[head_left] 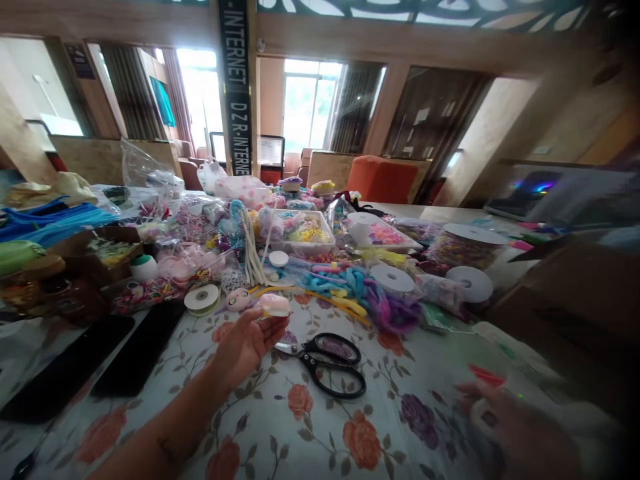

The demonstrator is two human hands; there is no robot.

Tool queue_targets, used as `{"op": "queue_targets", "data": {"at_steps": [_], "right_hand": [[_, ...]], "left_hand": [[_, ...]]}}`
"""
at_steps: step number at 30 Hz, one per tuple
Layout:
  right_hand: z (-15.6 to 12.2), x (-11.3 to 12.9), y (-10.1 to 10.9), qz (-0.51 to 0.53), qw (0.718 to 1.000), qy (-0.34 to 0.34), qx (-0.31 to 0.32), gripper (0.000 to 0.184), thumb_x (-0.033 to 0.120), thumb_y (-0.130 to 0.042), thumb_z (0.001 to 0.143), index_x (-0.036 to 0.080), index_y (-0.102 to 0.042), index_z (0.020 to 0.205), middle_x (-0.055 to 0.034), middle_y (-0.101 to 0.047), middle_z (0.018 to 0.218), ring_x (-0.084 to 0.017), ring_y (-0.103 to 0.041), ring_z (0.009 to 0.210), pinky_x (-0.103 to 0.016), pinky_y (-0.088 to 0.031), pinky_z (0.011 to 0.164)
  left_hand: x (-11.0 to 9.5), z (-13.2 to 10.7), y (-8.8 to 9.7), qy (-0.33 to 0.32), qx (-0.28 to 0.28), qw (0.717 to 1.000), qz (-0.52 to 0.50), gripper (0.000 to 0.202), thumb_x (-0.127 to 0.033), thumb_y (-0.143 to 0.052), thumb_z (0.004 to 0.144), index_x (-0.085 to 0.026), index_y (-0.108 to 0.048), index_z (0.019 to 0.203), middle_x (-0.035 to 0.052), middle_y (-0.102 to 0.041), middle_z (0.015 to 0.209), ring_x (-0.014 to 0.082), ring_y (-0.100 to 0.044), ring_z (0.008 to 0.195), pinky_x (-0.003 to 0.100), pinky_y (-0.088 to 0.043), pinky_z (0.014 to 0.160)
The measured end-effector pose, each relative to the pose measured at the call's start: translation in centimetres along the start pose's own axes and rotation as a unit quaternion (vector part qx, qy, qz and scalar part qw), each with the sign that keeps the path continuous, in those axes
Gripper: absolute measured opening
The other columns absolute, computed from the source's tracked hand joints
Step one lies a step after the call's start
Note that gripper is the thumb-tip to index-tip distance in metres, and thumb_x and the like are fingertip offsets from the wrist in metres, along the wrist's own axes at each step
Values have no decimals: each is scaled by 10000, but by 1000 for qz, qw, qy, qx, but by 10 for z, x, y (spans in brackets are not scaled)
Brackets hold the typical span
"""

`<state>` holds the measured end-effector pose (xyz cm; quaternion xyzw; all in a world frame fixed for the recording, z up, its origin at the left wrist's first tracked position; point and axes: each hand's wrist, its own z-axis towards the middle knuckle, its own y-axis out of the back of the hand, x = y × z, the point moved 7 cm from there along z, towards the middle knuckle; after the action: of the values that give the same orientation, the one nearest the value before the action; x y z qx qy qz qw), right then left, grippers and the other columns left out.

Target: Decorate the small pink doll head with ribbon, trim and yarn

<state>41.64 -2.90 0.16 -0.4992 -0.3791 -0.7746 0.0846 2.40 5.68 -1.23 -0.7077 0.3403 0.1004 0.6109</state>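
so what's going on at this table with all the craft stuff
A person sits at a table under a floral tablecloth crowded with craft supplies. Their left hand is raised palm up, holding a small pink round piece at the fingertips. Their right hand, blurred at the lower right edge, seems to grip a small white object, with something red beside it. Black scissors lie shut on the cloth between the hands. Behind them are pipe cleaners, ribbon spools and trays of beads.
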Motion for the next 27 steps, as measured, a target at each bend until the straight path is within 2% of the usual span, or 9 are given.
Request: {"op": "queue_targets", "data": {"at_steps": [1,2,4,6,8,11,14,18,27], "right_hand": [[-22,10,-12,43,999,-11,22,331,533,-562,776,239,-671,670,-93,-649,606,-253,-636,568,-369,-478,522],[-45,18,-33,139,985,-53,87,323,537,-630,724,218,-678,697,-72,-638,591,-229,-599,514,-345,-458,477],[-92,44,-76,272,927,-118,232,368,534,-714,654,186,-695,773,-39,-618,558,-171,-519,428,-282,-384,399],[-135,71,-111,299,873,-152,355,427,561,-719,674,166,-704,836,-13,-583,489,-122,-427,349,-227,-266,343],[-160,97,-130,322,846,-124,407,449,569,-738,676,150,-705,834,1,-560,443,-103,-438,367,-205,-287,387],[-179,115,-143,316,844,-88,424,480,608,-696,725,142,-700,841,10,-547,417,-90,-434,379,-202,-330,428],[-183,110,-145,285,866,-88,402,492,626,-679,735,137,-690,790,2,-558,438,-103,-457,403,-215,-358,442],[-182,102,-143,266,883,-88,376,484,628,-663,740,145,-689,767,0,-561,444,-124,-474,424,-235,-387,464],[-181,111,-144,267,880,-85,383,434,586,-640,768,154,-658,730,8,-549,427,-112,-473,406,-207,-382,432]], "left_hand": [[1,0,0,5,0,1000,-1,236,-235,-586,830,-107,-675,1008,139,-749,973,200,-707,913,279,-558,843],[1,1,0,9,0,1000,-2,250,-236,-584,830,-97,-671,1019,143,-747,971,200,-705,910,279,-555,845],[1,2,1,10,-5,1000,-2,280,-230,-577,833,-72,-658,1049,155,-742,965,198,-701,900,277,-550,846],[-1,2,2,3,-19,1000,-2,288,-220,-574,833,-61,-646,1062,155,-737,947,193,-699,872,272,-553,821],[-3,3,4,-8,-37,999,1,265,-212,-579,830,-74,-643,1048,136,-732,901,177,-694,813,253,-555,766],[-6,2,5,-8,-57,998,18,232,-217,-576,832,-103,-643,1022,103,-719,823,151,-668,704,227,-546,680],[-6,3,5,-9,-63,998,26,222,-219,-558,843,-112,-647,1016,96,-713,809,150,-661,699,221,-540,670],[-3,4,7,-9,-50,998,26,220,-214,-569,845,-104,-657,1014,104,-719,842,162,-672,759,231,-546,732],[1,3,6,-8,-38,999,25,168,-170,-571,858,-81,-667,964,116,-732,844,156,-693,741,219,-571,701]]}}
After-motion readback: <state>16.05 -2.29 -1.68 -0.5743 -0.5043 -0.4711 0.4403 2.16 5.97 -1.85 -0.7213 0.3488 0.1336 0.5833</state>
